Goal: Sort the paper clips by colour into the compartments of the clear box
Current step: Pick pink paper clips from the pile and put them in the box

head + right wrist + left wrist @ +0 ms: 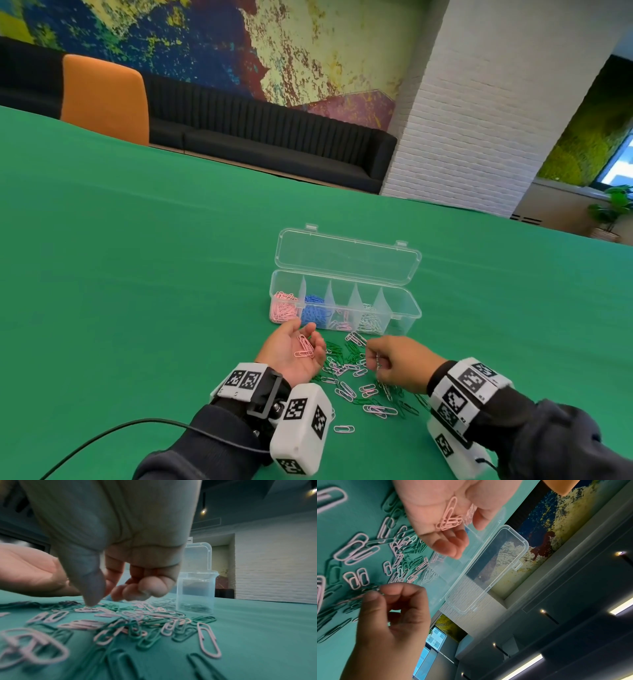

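Dark sleeves point(219, 442), white wrist units point(301, 428) (black-and-white markers), black cable point(113, 435).

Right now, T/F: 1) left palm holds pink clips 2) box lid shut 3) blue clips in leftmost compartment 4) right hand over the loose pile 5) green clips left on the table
1. True: the pink clips lie in the upturned left hand.
2. False: the lid of the clear box stands open.
3. False: the blue clips sit in the second compartment; the leftmost holds pink.
4. True: the right hand is over the loose pile.
5. True: green clips remain.
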{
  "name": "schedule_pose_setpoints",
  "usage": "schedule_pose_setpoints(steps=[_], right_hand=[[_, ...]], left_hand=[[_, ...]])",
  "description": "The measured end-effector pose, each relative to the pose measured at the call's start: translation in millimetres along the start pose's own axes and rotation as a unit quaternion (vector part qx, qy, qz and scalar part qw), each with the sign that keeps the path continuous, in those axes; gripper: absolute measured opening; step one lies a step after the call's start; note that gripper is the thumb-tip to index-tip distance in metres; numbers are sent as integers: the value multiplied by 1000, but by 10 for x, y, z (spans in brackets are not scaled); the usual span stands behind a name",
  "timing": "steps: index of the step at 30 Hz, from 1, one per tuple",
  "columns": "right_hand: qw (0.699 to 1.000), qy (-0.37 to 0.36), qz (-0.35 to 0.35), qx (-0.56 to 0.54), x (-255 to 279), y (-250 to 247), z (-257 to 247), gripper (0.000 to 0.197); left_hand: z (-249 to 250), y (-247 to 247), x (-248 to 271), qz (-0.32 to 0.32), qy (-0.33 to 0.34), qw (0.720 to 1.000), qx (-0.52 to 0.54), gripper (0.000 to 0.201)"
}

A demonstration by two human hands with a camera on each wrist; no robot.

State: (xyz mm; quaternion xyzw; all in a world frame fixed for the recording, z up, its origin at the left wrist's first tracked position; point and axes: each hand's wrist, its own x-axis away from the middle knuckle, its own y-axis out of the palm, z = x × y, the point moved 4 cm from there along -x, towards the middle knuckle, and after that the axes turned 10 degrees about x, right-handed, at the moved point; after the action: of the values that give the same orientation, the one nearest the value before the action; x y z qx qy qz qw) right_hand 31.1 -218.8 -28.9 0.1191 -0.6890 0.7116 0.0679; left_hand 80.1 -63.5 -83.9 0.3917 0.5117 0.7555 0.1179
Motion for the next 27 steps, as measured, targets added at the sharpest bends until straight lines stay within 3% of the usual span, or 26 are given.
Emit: schedule_pose_setpoints(steps=[4, 18, 23, 27], right_hand=[[998, -39, -37, 23, 48, 102, -77, 25], [999, -40, -10, 28, -89, 100, -98, 26], [996, -42, 46, -69, -113, -167, -119, 14], [974, -54, 108, -190, -106, -448, -177, 9]], left_hand=[[-42, 33, 21, 0, 8, 1000, 4, 41], [-91, 62, 46, -4, 8, 999, -50, 36], [-95, 59, 42, -2, 8, 999, -50, 36], [-128, 76, 53, -6, -4, 999, -50, 37]])
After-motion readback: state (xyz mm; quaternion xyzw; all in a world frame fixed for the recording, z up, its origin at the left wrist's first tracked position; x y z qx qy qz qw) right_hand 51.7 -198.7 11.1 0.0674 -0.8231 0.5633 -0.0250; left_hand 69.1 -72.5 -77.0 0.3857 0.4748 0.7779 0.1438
